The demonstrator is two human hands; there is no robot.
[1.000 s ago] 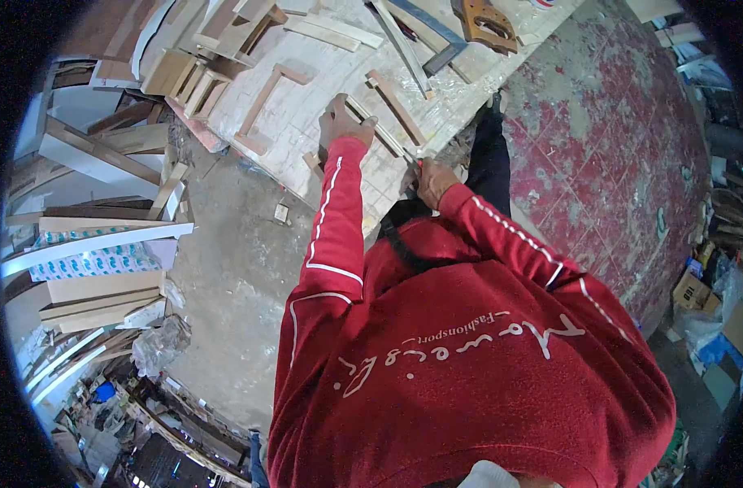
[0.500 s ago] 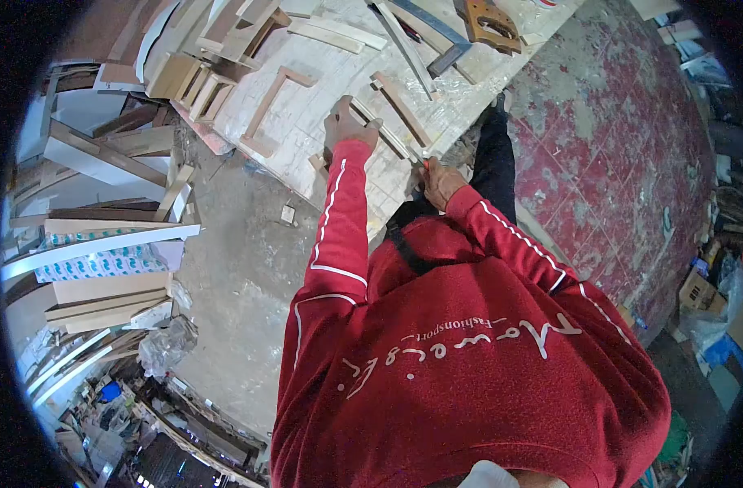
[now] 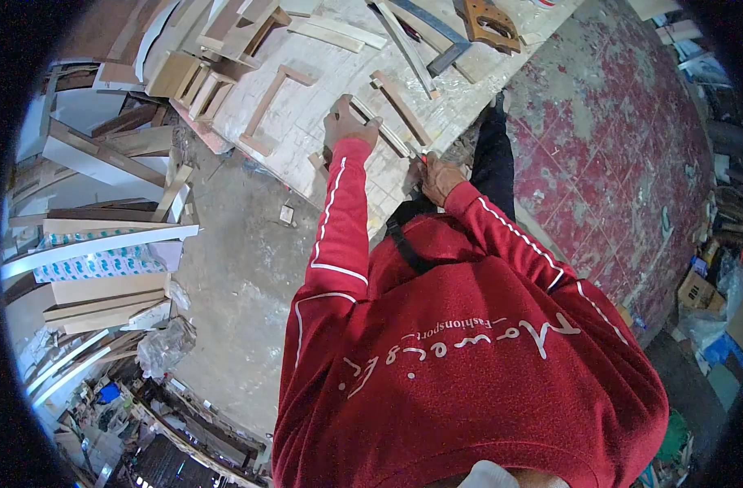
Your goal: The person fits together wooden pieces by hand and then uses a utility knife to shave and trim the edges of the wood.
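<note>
My left hand [image 3: 351, 124] is closed on a narrow pale wooden strip [image 3: 384, 130], holding it down on the workbench [image 3: 323, 179]. At the strip's near end my right hand [image 3: 443, 180] is closed around a slim tool with a red part [image 3: 423, 160]; its kind is too small to make out. Just beyond the strip, and apart from it, lies a brown wooden piece [image 3: 401, 108] with a short block at its far end. A U-shaped wooden frame [image 3: 267, 106] rests on the bench left of my left hand.
A handsaw [image 3: 489, 26], a dark carpenter's square [image 3: 449, 57] and a long wooden strip [image 3: 406, 50] lie at the bench's far right. Pale slats [image 3: 336, 32] and wooden assemblies [image 3: 209, 93] are at the back left. Stacked boards [image 3: 111, 228] fill the floor to the left.
My right hand has shifted very slightly at the strip's near end. My left hand stays in place on the strip.
</note>
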